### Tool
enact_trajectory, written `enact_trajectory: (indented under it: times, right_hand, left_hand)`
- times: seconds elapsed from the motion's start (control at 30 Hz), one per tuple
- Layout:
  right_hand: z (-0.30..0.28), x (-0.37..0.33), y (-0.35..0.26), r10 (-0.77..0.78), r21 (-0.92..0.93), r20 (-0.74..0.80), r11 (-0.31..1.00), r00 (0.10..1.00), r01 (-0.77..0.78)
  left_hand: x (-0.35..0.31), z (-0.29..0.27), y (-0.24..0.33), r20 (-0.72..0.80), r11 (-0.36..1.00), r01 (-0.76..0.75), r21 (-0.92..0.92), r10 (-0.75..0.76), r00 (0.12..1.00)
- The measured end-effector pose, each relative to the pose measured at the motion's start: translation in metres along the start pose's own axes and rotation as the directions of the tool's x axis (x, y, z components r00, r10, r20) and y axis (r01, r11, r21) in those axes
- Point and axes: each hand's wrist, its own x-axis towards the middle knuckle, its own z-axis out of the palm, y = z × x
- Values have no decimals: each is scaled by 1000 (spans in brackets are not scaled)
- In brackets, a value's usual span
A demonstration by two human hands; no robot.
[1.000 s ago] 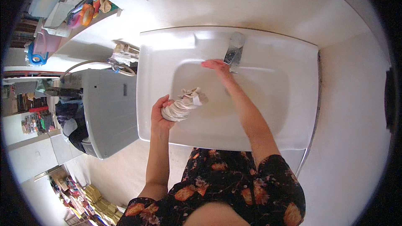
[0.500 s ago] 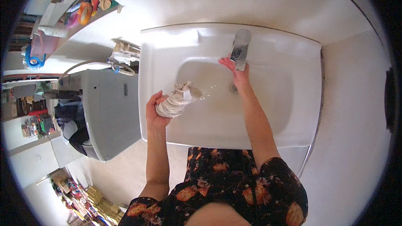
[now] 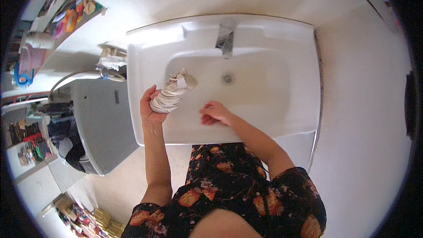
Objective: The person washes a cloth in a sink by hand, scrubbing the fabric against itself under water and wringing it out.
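Observation:
My left hand (image 3: 152, 105) grips a bunched, twisted off-white cloth (image 3: 169, 97) above the left side of the white sink basin (image 3: 264, 92). The cloth's loose folded end points toward the faucet, and its thicker rolled part rests in my palm. My right hand (image 3: 214, 113) hovers over the near part of the basin, right of the cloth and apart from it. Its fingers are loosely bent, slightly blurred, with nothing visible in them. Behind the basin stands a grey metal faucet (image 3: 225, 39); no water stream shows below it. The round drain (image 3: 228, 78) lies uncovered.
Left of the sink stands a grey washing machine (image 3: 103, 123) with dark clothes (image 3: 66, 136) beside it. A hose (image 3: 72, 75) arches above the machine. Shelves with a pink container (image 3: 28, 59) and other goods line the far left. A wall (image 3: 361, 105) bounds the right side.
My right hand has come away from under the faucet, back toward me and nearer the cloth. My left hand still holds the cloth. The whole view has shifted slightly.

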Motion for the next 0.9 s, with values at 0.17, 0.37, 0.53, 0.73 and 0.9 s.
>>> enact_trajectory:
  times: [0.17, 0.37, 0.53, 0.73, 0.9]
  right_hand:
    - [-146, -50, -17, 44, 114, -429, 993, 902, 6]
    - [-231, 23, -92, -624, -779, -485, 626, 613, 21]
    - [-171, 31, -119, -875, -765, -49, 343, 482, 545]
    - [-244, -36, -108, -798, -727, -454, 589, 396, 354]
    - [-202, -6, -139, -808, -960, -273, 264, 523, -94]
  left_hand:
    - [11, 13, -22, -93, 987, -49, 154, 64, 994]
    - [29, 15, -41, -12, 996, 49, 78, -49, 999]
    - [18, 22, -41, -179, 983, -45, 175, 76, 981]
    - [13, 38, -46, -136, 994, -63, 86, 74, 988]
    - [21, 22, -29, 18, 996, 2, 87, -4, 1000]
